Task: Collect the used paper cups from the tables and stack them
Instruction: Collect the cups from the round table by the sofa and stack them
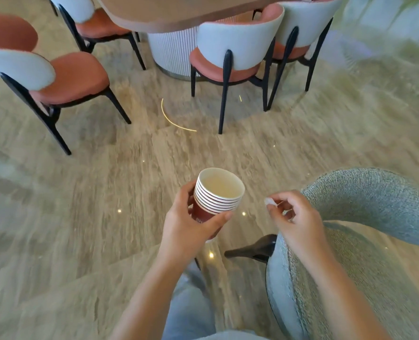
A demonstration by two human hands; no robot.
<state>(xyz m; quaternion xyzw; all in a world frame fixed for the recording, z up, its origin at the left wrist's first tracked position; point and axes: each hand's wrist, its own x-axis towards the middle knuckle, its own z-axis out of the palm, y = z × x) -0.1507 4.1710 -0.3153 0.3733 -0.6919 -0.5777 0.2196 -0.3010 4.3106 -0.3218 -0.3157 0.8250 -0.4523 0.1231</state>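
Left hand (186,227) fingers (187,194) wrap cup stack (218,192); right hand (294,217) pinches white scrap (268,201)

Single head-mounted wide view, forward and downward, close-range, edges perhaps motion-blurred.

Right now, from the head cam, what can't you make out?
- Head view, stack of paper cups: the rims blur together, so there is no exact count. The left hand covers the print on the red wall.
- Head view, small white thing pinched by the right hand: too small and blurred to name.
- Head view, table: its top is cut off by the upper edge, so any cups left on it are unseen.
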